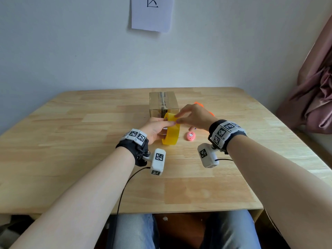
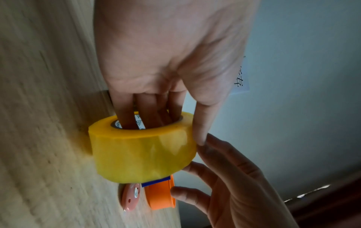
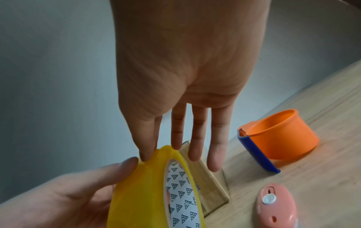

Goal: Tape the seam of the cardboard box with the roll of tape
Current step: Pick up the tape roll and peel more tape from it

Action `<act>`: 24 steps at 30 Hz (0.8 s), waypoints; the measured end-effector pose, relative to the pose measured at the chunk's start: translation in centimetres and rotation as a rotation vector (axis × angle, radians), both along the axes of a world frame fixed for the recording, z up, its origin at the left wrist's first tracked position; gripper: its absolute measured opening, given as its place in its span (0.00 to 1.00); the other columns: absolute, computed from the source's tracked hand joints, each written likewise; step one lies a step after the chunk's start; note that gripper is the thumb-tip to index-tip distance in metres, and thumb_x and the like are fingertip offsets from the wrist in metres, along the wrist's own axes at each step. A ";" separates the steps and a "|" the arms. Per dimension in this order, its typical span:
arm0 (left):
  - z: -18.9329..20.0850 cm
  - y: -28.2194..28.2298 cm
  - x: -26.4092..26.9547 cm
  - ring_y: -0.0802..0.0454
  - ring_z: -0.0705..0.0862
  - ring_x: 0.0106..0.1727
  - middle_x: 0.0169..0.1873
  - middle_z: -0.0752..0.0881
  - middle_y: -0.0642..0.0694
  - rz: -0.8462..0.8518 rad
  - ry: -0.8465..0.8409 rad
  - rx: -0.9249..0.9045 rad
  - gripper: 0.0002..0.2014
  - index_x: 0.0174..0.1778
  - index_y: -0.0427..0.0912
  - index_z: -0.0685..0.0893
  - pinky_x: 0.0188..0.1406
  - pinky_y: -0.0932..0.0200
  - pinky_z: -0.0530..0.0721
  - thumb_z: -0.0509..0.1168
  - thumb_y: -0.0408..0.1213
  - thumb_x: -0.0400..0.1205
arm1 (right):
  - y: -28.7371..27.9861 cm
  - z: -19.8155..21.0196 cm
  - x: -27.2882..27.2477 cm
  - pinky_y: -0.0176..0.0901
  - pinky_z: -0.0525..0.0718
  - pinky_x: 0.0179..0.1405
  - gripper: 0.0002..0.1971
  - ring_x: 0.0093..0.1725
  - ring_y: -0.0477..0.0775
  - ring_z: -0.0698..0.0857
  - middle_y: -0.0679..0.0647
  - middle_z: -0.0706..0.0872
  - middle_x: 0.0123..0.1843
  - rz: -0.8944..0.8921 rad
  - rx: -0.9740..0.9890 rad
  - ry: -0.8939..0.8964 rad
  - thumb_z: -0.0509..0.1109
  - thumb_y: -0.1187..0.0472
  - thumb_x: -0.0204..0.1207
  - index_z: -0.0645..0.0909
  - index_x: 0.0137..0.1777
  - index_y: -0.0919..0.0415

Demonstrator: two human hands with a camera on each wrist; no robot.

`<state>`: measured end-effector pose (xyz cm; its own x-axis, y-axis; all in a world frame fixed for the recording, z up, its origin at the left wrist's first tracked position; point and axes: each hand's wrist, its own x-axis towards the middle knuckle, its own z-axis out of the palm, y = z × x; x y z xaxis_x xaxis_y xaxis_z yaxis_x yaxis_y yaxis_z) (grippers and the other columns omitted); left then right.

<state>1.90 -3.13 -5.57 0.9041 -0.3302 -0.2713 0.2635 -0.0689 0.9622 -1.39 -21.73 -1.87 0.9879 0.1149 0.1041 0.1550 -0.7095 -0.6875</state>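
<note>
Taping has not begun, I judge. In the head view the cardboard box point(image 1: 162, 103) sits near the table's point(image 1: 71, 141) far edge, with the roll of tape point(image 1: 171, 131) just before it.

Left wrist: the left hand point(image 2: 166, 54) grips the roll, fingers point(image 2: 125, 112) through its core.

Right wrist: the right hand point(image 3: 185, 69) touches the roll's rim with straight fingertips, grasping nothing. A loose end is perhaps hidden.

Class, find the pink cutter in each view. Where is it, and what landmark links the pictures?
Head: pink cutter near centre, just right of the yellow roll of tape.
Left wrist: cutter low in the picture, just below the roll.
Right wrist: cutter at the bottom, right of the roll.
Shared landmark: the roll of tape.
</note>
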 end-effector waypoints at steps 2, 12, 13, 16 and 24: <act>0.0 0.0 0.4 0.44 0.91 0.47 0.54 0.92 0.36 0.011 0.008 -0.008 0.19 0.66 0.33 0.88 0.41 0.52 0.89 0.77 0.34 0.79 | -0.1 -0.1 0.1 0.37 0.89 0.27 0.02 0.43 0.55 0.92 0.54 0.87 0.61 0.018 0.029 -0.007 0.81 0.60 0.78 0.91 0.48 0.53; -0.5 1.2 0.6 0.39 0.87 0.55 0.54 0.90 0.36 -0.183 0.032 0.013 0.10 0.59 0.38 0.87 0.62 0.40 0.85 0.72 0.28 0.82 | 0.5 -0.8 1.9 0.56 0.95 0.43 0.25 0.53 0.54 0.91 0.54 0.84 0.72 0.072 0.019 0.120 0.71 0.45 0.84 0.79 0.77 0.55; -0.5 1.4 0.5 0.39 0.87 0.57 0.55 0.89 0.36 -0.217 0.035 0.022 0.12 0.60 0.38 0.86 0.65 0.37 0.83 0.71 0.27 0.82 | 0.7 -0.8 2.1 0.59 0.95 0.44 0.28 0.54 0.55 0.92 0.55 0.84 0.72 0.070 0.044 0.181 0.70 0.43 0.84 0.77 0.80 0.55; -0.7 2.1 0.4 0.36 0.86 0.62 0.57 0.89 0.35 -0.303 0.059 0.019 0.19 0.66 0.37 0.83 0.68 0.35 0.81 0.72 0.25 0.79 | 1.2 -0.9 2.3 0.66 0.94 0.49 0.38 0.56 0.58 0.92 0.56 0.78 0.79 0.099 0.070 0.352 0.69 0.35 0.81 0.67 0.87 0.52; -0.7 3.4 0.6 0.38 0.92 0.54 0.55 0.89 0.34 -0.418 0.100 -0.058 0.21 0.67 0.39 0.81 0.60 0.43 0.88 0.63 0.17 0.81 | 2.1 -1.5 2.8 0.62 0.95 0.46 0.37 0.56 0.62 0.93 0.54 0.81 0.75 0.130 0.092 0.452 0.69 0.30 0.78 0.76 0.80 0.51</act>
